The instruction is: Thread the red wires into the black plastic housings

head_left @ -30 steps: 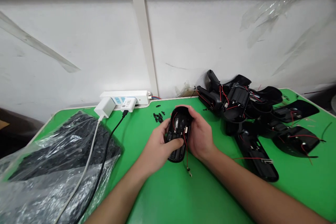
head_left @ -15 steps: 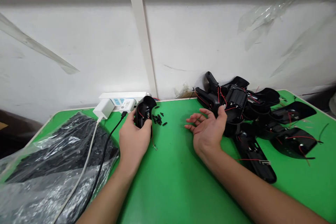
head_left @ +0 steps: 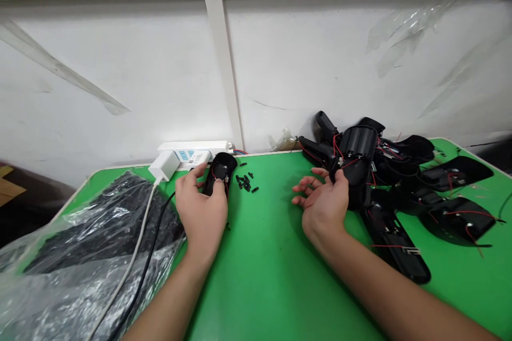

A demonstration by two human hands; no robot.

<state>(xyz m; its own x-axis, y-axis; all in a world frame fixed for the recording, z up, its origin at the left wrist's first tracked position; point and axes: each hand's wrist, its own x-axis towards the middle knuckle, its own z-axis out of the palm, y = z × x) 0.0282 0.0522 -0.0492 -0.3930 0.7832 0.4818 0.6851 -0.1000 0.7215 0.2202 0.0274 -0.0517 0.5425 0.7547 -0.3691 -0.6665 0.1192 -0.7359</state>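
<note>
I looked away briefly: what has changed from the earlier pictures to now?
The left hand carried its shell leftward, toward the power strip, thumb still on it. The right hand let go of it, moved right and now touches the shell pile. The bag and power strip stayed put.

Left hand (head_left: pixel 203 208), right hand (head_left: pixel 326 205), both forearms (head_left: pixel 178 287) bare

Holds left forearm (head_left: pixel 172 287) angled forward and inward, with wrist nearly straight. Presents left hand (head_left: pixel 202 208) back upward, with thumb directed forward and index finger arched apart from it in a C shape. Holds right forearm (head_left: pixel 392 277) diagonally forward and inward. Presents right hand (head_left: pixel 326 208) palm upward, with thumb raised opposite index finger in a pinch and other fingers half-curled leftward. Leaves clear separation between both hands.
</note>
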